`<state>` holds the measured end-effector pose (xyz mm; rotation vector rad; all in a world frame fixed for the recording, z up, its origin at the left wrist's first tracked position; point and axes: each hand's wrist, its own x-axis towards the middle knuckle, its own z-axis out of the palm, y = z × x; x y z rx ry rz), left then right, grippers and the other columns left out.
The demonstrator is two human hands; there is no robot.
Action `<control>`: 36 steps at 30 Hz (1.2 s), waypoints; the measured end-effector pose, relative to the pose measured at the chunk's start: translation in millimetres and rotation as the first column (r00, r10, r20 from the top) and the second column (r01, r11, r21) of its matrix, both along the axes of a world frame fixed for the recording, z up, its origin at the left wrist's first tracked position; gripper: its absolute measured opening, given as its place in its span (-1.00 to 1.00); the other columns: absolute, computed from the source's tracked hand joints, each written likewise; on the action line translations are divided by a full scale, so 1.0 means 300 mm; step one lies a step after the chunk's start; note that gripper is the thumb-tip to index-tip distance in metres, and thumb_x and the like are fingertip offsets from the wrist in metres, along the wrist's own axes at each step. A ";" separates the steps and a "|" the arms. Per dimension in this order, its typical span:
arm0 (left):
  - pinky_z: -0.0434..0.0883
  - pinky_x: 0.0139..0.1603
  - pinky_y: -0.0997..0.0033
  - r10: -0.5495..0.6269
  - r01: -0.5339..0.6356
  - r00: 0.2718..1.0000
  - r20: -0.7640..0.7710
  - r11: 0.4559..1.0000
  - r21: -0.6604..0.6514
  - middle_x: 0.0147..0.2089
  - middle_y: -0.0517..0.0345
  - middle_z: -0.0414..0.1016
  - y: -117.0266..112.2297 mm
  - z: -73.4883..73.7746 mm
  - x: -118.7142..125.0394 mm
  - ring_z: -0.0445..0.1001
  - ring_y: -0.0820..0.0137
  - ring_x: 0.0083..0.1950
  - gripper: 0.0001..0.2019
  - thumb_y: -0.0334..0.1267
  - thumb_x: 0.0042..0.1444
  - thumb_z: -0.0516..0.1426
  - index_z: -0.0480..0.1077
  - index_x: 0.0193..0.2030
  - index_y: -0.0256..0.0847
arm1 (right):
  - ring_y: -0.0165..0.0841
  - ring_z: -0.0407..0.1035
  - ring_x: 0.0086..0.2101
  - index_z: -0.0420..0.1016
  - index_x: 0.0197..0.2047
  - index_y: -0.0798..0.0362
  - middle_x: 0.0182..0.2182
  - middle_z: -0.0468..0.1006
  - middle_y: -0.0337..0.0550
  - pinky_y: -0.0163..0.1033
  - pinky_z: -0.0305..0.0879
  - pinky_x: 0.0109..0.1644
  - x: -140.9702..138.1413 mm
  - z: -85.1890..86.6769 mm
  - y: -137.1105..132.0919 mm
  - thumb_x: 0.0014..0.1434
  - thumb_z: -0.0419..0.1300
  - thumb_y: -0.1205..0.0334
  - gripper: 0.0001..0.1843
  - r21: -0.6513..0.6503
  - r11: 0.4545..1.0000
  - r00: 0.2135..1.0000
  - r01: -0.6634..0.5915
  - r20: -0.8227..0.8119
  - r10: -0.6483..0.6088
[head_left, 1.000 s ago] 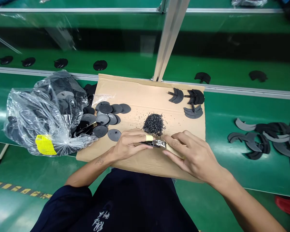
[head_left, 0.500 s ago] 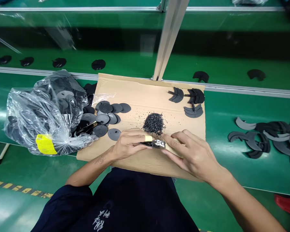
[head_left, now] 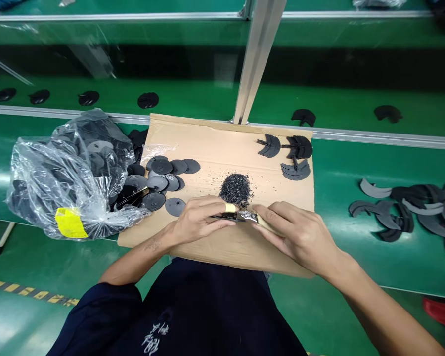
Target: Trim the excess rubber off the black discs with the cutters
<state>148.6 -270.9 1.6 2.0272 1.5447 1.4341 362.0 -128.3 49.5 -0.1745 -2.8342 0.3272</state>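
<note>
My left hand [head_left: 196, 221] pinches a thin black plastic disc edge-on over a brown cardboard sheet [head_left: 222, 148] on my lap. Its thumb tip is wrapped in yellowish tape. My right hand [head_left: 300, 235] grips a small metal cutter [head_left: 246, 215] with a pale handle, its jaws meeting the disc's edge. Just beyond the hands lies a heap of black trimmings [head_left: 236, 189]. Loose black discs [head_left: 166, 179] lie on the sheet's left part.
A clear plastic bag [head_left: 66, 173] of black discs with a yellow label sits at left. Cut crescent pieces [head_left: 289, 153] lie on the cardboard's far right; more crescents [head_left: 411, 207] lie on the green bench. Discs [head_left: 148, 100] ride the green conveyor behind a metal post [head_left: 257, 54].
Both hands have shifted slightly up and away with the disc and cutter. The conveyor pieces have drifted a little to the left.
</note>
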 end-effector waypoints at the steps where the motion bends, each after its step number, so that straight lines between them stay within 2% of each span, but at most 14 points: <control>1: 0.56 -0.24 0.47 0.010 -0.010 0.998 -0.054 1.000 -0.003 -0.23 0.03 0.64 0.002 0.001 -0.004 0.59 0.42 -0.28 -0.78 -0.23 0.31 0.25 0.51 0.01 -0.29 | -0.32 0.44 -0.37 0.48 0.08 0.09 -0.32 0.57 -0.08 -0.26 0.30 -0.37 -0.002 -0.004 0.004 0.54 -0.04 0.15 -0.67 0.011 1.000 1.000 0.020 0.004 -0.020; 6: 0.52 -0.18 0.42 0.043 -0.032 0.917 -0.397 0.999 0.032 -0.20 0.08 0.62 0.020 -0.024 -0.022 0.58 0.41 -0.26 -0.86 -0.23 0.37 0.17 0.52 -0.05 -0.21 | -0.28 0.45 -0.35 0.52 0.05 0.08 -0.32 0.58 -0.07 -0.24 0.31 -0.34 -0.011 -0.018 0.022 0.51 -0.02 0.10 -0.66 -0.006 0.998 0.997 0.063 0.054 -0.063; 8: 0.52 -0.08 0.35 0.074 -0.073 0.892 -0.446 0.997 0.019 -0.21 0.09 0.61 0.021 -0.042 -0.035 0.58 0.38 -0.22 -0.87 -0.24 0.37 0.17 0.52 -0.07 -0.20 | -0.26 0.47 -0.33 0.52 0.06 0.08 -0.30 0.59 -0.05 -0.23 0.32 -0.34 -0.002 -0.022 0.030 0.49 0.01 0.10 -0.66 -0.026 0.996 0.994 0.079 0.078 -0.077; 11: 0.51 -0.06 0.29 0.147 -0.163 0.933 -0.328 0.986 -0.021 -0.27 0.08 0.60 0.012 -0.066 -0.045 0.55 0.33 -0.19 -0.87 -0.22 0.33 0.22 0.53 -0.08 -0.20 | -0.21 0.50 -0.28 0.51 0.09 0.07 -0.23 0.62 -0.01 -0.20 0.39 -0.30 0.013 -0.033 0.036 0.46 0.08 0.09 -0.68 -0.106 0.986 0.990 0.132 0.066 -0.125; 14: 0.54 -0.16 0.38 0.196 -0.192 0.980 0.033 0.976 -0.105 -0.24 0.06 0.62 0.005 -0.080 -0.019 0.57 0.36 -0.22 -0.83 -0.18 0.32 0.24 0.51 -0.08 -0.24 | -0.18 0.54 -0.18 0.48 0.13 0.06 -0.13 0.63 0.03 -0.15 0.48 -0.16 0.002 -0.054 0.023 0.41 0.18 0.11 -0.69 -0.309 0.943 0.988 0.120 -0.055 -0.143; 16: 0.57 -0.14 0.44 0.180 -0.143 0.942 0.285 0.979 -0.146 -0.17 0.03 0.63 0.008 -0.080 0.012 0.61 0.38 -0.18 -0.80 -0.16 0.31 0.25 0.47 -0.07 -0.26 | -0.21 0.54 -0.16 0.45 0.13 0.05 -0.11 0.62 0.02 -0.15 0.49 -0.12 -0.021 -0.065 0.004 0.39 0.22 0.18 -0.72 -0.410 0.910 0.979 0.056 -0.154 -0.130; 17: 0.58 -0.11 0.44 0.160 -0.113 0.921 0.355 0.983 -0.148 -0.14 0.01 0.63 0.011 -0.078 0.026 0.63 0.37 -0.14 -0.79 -0.16 0.31 0.25 0.46 -0.08 -0.27 | -0.23 0.54 -0.18 0.45 0.12 0.06 -0.12 0.62 0.01 -0.16 0.49 -0.13 -0.033 -0.068 -0.006 0.39 0.21 0.24 -0.74 -0.412 0.911 0.974 0.021 -0.196 -0.112; 19: 0.58 -0.09 0.43 0.113 -0.080 0.934 0.339 0.991 -0.111 -0.13 -0.01 0.62 0.018 -0.071 0.040 0.62 0.36 -0.11 -0.84 -0.23 0.32 0.23 0.46 -0.07 -0.27 | -0.27 0.51 -0.27 0.46 0.08 0.07 -0.20 0.63 -0.03 -0.20 0.44 -0.22 -0.055 -0.065 -0.028 0.40 0.16 0.37 -0.79 -0.297 0.955 0.965 -0.020 -0.255 -0.059; 22: 0.57 -0.10 0.35 0.075 -0.073 0.996 0.053 0.997 -0.040 -0.13 -0.04 0.60 0.019 -0.060 0.029 0.59 0.32 -0.10 -0.81 -0.44 0.32 0.12 0.49 0.02 -0.27 | -0.29 0.45 -0.35 0.48 0.04 0.09 -0.29 0.62 -0.06 -0.20 0.32 -0.32 -0.065 -0.045 -0.050 0.39 0.10 0.49 -0.76 -0.041 0.997 0.960 -0.058 -0.275 0.045; 23: 0.57 -0.09 0.32 0.068 -0.068 0.997 -0.031 0.997 -0.023 -0.11 -0.06 0.60 0.016 -0.057 0.020 0.58 0.30 -0.08 -0.75 -0.50 0.31 0.08 0.49 0.04 -0.27 | -0.28 0.45 -0.34 0.47 0.05 0.09 -0.28 0.62 -0.06 -0.19 0.32 -0.32 -0.063 -0.036 -0.052 0.39 0.11 0.48 -0.76 -0.030 0.996 0.958 -0.089 -0.276 0.077; 25: 0.57 -0.06 0.30 0.045 -0.047 0.995 -0.087 0.999 -0.019 -0.07 -0.08 0.60 0.008 -0.055 0.005 0.58 0.29 -0.05 -0.67 -0.56 0.28 0.04 0.49 0.07 -0.27 | -0.26 0.48 -0.27 0.44 0.10 0.09 -0.22 0.62 -0.02 -0.17 0.38 -0.26 -0.051 -0.020 -0.042 0.39 0.12 0.43 -0.75 -0.142 0.975 0.951 -0.170 -0.282 0.125; 28: 0.58 -0.06 0.38 0.032 -0.031 0.999 0.026 0.999 -0.039 -0.06 -0.05 0.61 -0.006 -0.055 -0.005 0.60 0.35 -0.06 -0.68 -0.56 0.27 0.07 0.49 0.08 -0.27 | -0.24 0.50 -0.18 0.40 0.17 0.07 -0.15 0.61 0.02 -0.16 0.44 -0.16 -0.027 -0.011 -0.001 0.39 0.14 0.39 -0.70 -0.308 0.937 0.965 -0.167 -0.248 0.090; 31: 0.58 -0.05 0.42 0.023 -0.015 0.989 0.145 0.998 -0.057 -0.08 -0.01 0.63 -0.014 -0.050 0.000 0.61 0.38 -0.08 -0.71 -0.54 0.27 0.12 0.51 0.06 -0.25 | -0.23 0.49 -0.20 0.43 0.14 0.05 -0.15 0.62 0.01 -0.16 0.41 -0.20 -0.015 -0.024 0.036 0.41 0.13 0.36 -0.73 -0.236 0.970 0.986 -0.065 -0.166 0.026; 36: 0.57 -0.10 0.45 -0.001 0.016 0.975 0.222 0.998 -0.066 -0.12 0.02 0.65 -0.015 -0.041 0.014 0.63 0.38 -0.11 -0.78 -0.44 0.29 0.19 0.54 0.03 -0.21 | -0.26 0.47 -0.25 0.44 0.12 0.08 -0.17 0.62 -0.01 -0.19 0.36 -0.22 -0.028 -0.051 0.033 0.44 0.11 0.32 -0.77 -0.100 0.992 0.989 -0.072 -0.136 0.058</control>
